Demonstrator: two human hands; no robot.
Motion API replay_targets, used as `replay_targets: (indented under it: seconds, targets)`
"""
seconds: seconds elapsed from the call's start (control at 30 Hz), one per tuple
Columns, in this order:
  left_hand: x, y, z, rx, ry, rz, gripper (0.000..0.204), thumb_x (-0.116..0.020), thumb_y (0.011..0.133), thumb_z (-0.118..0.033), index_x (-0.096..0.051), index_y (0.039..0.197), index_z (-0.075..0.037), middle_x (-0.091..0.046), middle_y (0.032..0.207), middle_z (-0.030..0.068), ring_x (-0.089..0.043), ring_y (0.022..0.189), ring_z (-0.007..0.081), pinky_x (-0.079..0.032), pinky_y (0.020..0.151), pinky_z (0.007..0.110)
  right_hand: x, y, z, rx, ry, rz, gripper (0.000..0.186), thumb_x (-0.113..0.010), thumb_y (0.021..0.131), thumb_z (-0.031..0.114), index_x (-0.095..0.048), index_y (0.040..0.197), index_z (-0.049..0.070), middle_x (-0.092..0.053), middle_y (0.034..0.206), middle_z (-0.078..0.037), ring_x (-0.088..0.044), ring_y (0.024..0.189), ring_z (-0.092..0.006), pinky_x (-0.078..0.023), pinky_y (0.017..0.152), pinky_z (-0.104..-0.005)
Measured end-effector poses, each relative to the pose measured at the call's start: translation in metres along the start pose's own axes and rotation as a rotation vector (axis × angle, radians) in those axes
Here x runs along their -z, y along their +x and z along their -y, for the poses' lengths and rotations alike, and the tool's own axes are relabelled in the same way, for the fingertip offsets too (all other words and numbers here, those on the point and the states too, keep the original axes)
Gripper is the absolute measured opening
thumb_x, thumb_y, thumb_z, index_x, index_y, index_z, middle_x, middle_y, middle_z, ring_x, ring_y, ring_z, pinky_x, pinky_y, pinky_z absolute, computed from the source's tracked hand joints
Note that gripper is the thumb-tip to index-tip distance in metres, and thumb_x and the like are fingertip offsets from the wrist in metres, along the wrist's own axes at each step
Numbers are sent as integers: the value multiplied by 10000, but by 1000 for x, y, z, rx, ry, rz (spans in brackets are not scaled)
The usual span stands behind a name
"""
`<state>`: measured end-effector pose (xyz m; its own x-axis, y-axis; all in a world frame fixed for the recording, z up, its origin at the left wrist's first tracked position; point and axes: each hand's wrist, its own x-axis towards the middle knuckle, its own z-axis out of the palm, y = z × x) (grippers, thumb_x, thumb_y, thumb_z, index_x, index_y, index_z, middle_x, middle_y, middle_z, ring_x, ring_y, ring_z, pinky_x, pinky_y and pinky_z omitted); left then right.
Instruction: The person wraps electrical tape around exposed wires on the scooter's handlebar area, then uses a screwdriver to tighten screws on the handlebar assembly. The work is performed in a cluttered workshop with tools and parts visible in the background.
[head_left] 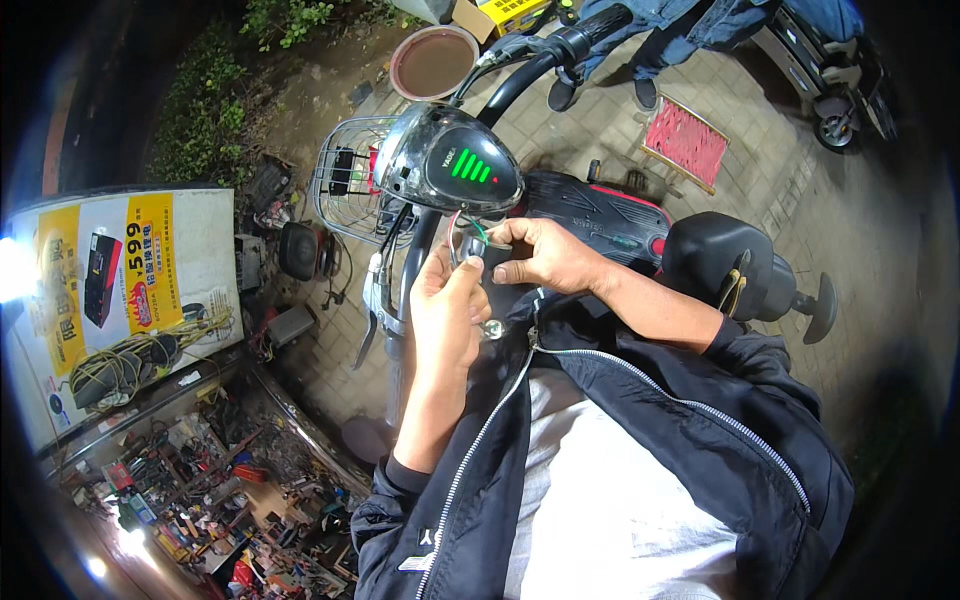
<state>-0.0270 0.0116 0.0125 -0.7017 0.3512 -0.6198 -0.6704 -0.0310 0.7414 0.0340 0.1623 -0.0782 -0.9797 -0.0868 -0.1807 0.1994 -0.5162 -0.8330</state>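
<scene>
Just below the dashboard [472, 172] of an electric scooter, both my hands work close together. The dashboard is dark and glossy, with lit green bars and a small red light. Thin red and white wires [453, 228] hang from it to my left hand [448, 305], whose thumb and fingers are pinched on them. My right hand [550, 255] pinches a green wire [479, 232] between thumb and forefinger. A dark, rounded part shows between the hands; its kind is unclear. Below my left fingers sits a small shiny metal piece [493, 328].
A wire basket [345, 180] is fixed ahead of the dashboard. The black handlebar grip [605, 22] and the brake lever [366, 340] flank it. Cluttered tools and parts [230, 490] fill the lower left. A red-topped stool [687, 140] and a standing person [650, 50] are at the far right.
</scene>
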Motion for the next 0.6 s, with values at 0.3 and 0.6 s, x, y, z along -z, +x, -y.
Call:
replay_targets:
  seconds: [0.3,0.6]
  targets:
    - [3,-3,13,-310,556,-157,133,-681,873,-77,-659,960,21,-615,745,-19,-506,658,32,-412,589,201,-6,-11,32,-98,-217,-96,286,-810,793,55,-638,1015,-2,-615,915,16,-545,850,-73,-479,776,-260]
    - [4,1,18,-446,780,-200,71,-674,868,-54,-646,904,0,-564,715,-48,-450,623,10,-355,543,189,-2,-13,36,-81,-333,-114,298,-834,779,142,-667,980,-2,-671,888,-28,-577,830,-95,-481,769,-279]
